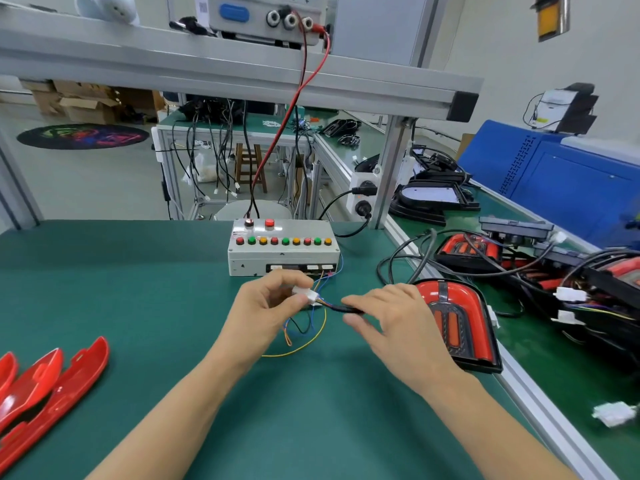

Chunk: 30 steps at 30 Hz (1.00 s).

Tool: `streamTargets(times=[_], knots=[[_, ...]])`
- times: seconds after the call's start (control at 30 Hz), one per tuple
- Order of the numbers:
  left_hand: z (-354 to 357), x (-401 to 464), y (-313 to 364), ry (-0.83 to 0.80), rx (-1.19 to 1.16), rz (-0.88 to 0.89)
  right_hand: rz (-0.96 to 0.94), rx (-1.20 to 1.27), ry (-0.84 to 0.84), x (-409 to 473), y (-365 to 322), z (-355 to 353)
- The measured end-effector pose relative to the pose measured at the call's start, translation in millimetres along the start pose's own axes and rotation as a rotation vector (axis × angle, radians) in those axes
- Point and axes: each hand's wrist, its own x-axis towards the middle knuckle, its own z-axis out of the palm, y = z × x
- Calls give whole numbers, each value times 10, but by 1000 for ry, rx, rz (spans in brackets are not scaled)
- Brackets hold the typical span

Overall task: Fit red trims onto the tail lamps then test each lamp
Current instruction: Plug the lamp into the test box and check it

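**Connector pinched in front of the test box**

Red trims lie loose at the mat's near left edge. Further right, the left hand pinches a white connector just in front of the grey test box. Beside it, the right hand pinches the black cable leading from that connector. At the right, the tail lamp lies on the green mat, a red trim already on it.

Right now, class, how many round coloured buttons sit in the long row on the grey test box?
9, in one line across the top of the test box, from the red button at the left end to the orange button at the right.
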Motion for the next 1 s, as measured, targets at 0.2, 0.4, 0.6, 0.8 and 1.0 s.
streamTargets(times=[0.2, 0.4, 0.6, 0.8, 1.0], knots=[[108, -117, 22, 24, 172, 214, 196, 274, -184, 150, -88, 28], [263, -187, 62, 30, 191, 326, 308, 820, -277, 188, -118, 57], [120, -36, 45, 109, 242, 220, 465, 688, -112, 194, 84, 34], [35, 372, -124, 126, 746, 15, 355, 320, -70, 144, 198, 64], [318, 596, -317, -100, 1374, -88, 220, 225, -99, 69, 95, 153]])
